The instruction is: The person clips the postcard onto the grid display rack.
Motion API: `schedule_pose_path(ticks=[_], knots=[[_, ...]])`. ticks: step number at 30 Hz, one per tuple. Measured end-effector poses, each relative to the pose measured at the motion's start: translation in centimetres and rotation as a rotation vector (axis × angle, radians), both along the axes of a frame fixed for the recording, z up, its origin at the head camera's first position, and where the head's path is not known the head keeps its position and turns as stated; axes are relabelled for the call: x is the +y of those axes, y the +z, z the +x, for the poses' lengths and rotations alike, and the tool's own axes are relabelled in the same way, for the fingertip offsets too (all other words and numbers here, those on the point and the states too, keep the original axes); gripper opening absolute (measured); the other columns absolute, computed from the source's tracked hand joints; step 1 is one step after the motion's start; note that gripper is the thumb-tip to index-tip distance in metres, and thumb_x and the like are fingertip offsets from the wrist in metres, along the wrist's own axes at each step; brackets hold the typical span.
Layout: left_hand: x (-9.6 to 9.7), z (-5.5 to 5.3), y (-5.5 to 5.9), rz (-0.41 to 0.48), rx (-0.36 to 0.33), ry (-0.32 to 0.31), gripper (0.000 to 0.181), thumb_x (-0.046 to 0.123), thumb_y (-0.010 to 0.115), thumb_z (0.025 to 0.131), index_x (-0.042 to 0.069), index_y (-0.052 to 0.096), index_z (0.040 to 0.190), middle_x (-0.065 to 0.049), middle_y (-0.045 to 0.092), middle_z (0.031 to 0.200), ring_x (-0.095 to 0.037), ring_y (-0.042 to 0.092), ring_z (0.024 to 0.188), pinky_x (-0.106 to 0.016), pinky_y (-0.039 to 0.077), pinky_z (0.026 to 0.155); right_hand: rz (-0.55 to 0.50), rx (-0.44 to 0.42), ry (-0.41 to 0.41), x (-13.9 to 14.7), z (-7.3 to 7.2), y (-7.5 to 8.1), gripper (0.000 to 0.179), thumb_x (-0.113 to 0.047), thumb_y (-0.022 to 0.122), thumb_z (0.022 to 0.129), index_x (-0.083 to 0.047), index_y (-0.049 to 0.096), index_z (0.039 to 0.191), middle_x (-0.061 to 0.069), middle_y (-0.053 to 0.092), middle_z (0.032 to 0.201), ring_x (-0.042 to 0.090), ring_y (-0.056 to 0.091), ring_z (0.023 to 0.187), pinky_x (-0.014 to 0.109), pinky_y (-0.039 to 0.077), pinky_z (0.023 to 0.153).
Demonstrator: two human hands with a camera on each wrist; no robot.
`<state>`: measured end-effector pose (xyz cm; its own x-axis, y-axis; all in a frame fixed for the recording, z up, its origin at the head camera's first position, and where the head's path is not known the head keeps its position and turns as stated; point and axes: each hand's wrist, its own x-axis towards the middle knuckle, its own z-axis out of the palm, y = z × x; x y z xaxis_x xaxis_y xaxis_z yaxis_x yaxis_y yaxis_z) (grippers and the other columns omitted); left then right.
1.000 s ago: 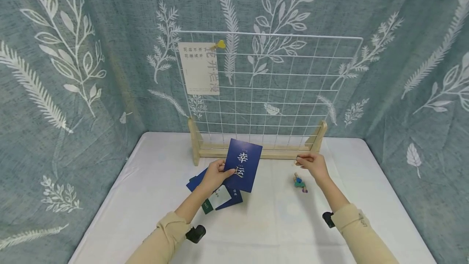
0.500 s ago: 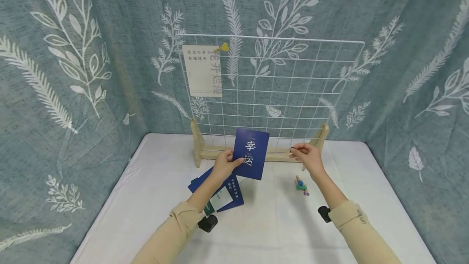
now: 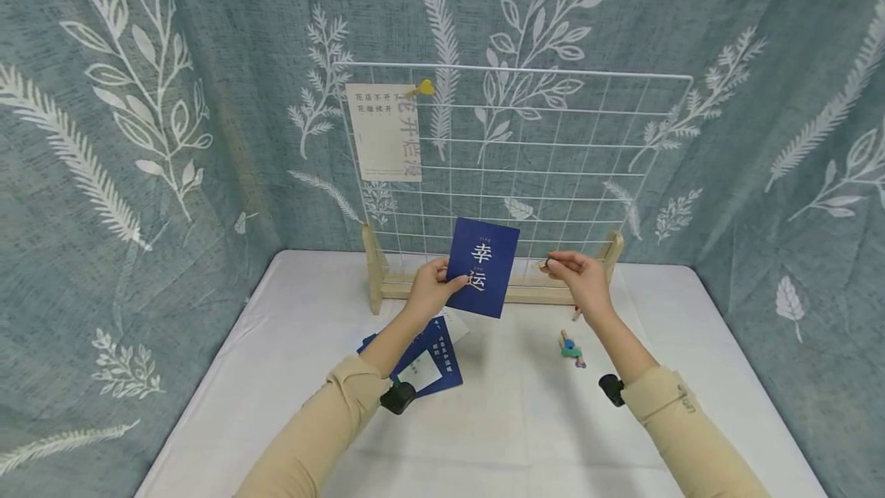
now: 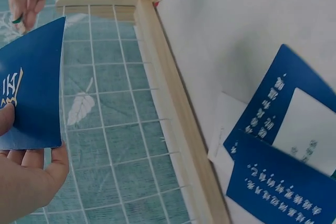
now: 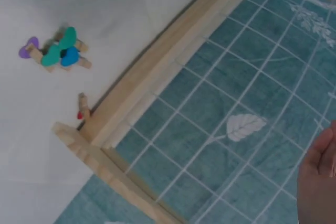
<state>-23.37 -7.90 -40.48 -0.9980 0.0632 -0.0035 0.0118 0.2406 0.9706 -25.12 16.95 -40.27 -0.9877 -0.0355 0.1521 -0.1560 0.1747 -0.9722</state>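
Note:
My left hand (image 3: pixel 429 288) pinches a dark blue postcard (image 3: pixel 486 260) with large white characters, thumb on its front and fingers behind. The card is raised before the lower part of a white wire grid (image 3: pixel 484 183), tilted slightly. To its right, my right hand (image 3: pixel 584 284) pinches a small wooden clothespin (image 3: pixel 543 265) between thumb and fingertips; a green bit (image 4: pixel 18 19) of it shows in the left wrist view. A cream postcard (image 3: pixel 380 144) hangs at the grid's upper left under a clothespin with a yellow heart (image 3: pixel 425 87).
Several blue and white postcards (image 3: pixel 445 360) overlap on the white table (image 3: pixel 512 421), below my left forearm. Clothespins with coloured hearts (image 5: pixel 67 55) lie in a small pile at right. One red-hearted clothespin (image 5: pixel 83 106) lies by the grid's wooden base (image 5: pixel 157 56).
My left hand has lifted the blue postcard up and to the right, toward the grid. The right hand has risen and come left with its clothespin, so the two hands are closer together.

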Motion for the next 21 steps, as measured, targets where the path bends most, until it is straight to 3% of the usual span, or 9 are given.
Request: schedule_pose_path(ticks=[6, 10, 13, 17, 21], knots=[[0.3, -0.8, 1.1, -0.043, 0.045, 0.012, 0.023, 0.003, 0.061, 0.089, -0.008, 0.058, 0.110, -0.026, 0.068, 0.103, -0.036, 0.068, 0.094, -0.038, 0.057, 0.082, 0.002, 0.052, 0.017, -0.5, -0.4, 1.4, 0.032, -0.006, 0.060, 0.091, 0.016, 0.057, 0.114, -0.021, 0.065, 0.076, -0.007, 0.064, 0.071, 0.013, 0.053, 0.071], [0.7, -1.3, 1.5, -0.049, 0.039, 0.014, 0.026, 0.005, 0.061, 0.090, -0.007, 0.058, 0.112, -0.025, 0.068, 0.104, -0.035, 0.068, 0.096, -0.036, 0.057, 0.083, 0.013, 0.038, 0.055, -0.3, -0.7, 2.2, 0.033, -0.006, 0.060, 0.091, 0.018, 0.056, 0.114, -0.022, 0.066, 0.075, -0.007, 0.064, 0.072, 0.013, 0.054, 0.072], [1.1, -1.8, 1.8, -0.057, 0.073, 0.025, 0.026, 0.006, 0.062, 0.089, -0.007, 0.059, 0.111, -0.025, 0.068, 0.103, -0.034, 0.068, 0.095, -0.035, 0.057, 0.082, 0.025, 0.035, 0.076, 0.0, -0.9, 2.8, 0.034, -0.006, 0.059, 0.091, 0.019, 0.054, 0.114, -0.022, 0.066, 0.074, -0.006, 0.065, 0.073, 0.014, 0.054, 0.072], [1.4, -2.4, 2.5, -0.046, 0.121, 0.032, 0.024, 0.005, 0.061, 0.089, -0.008, 0.059, 0.110, -0.026, 0.068, 0.102, -0.035, 0.068, 0.094, -0.036, 0.058, 0.081, 0.047, 0.051, 0.088, 0.3, -1.3, 3.9, 0.033, -0.005, 0.060, 0.091, 0.018, 0.054, 0.113, -0.024, 0.064, 0.073, -0.006, 0.065, 0.073, 0.013, 0.054, 0.072], [1.5, -3.2, 3.2, -0.021, 0.127, 0.038, 0.025, 0.005, 0.061, 0.090, -0.009, 0.059, 0.111, -0.027, 0.067, 0.104, -0.036, 0.068, 0.095, -0.036, 0.057, 0.081, 0.091, 0.064, 0.076, 0.3, -1.8, 4.9, 0.032, -0.006, 0.062, 0.090, 0.017, 0.055, 0.112, -0.025, 0.063, 0.073, -0.008, 0.064, 0.072, 0.013, 0.054, 0.072]])
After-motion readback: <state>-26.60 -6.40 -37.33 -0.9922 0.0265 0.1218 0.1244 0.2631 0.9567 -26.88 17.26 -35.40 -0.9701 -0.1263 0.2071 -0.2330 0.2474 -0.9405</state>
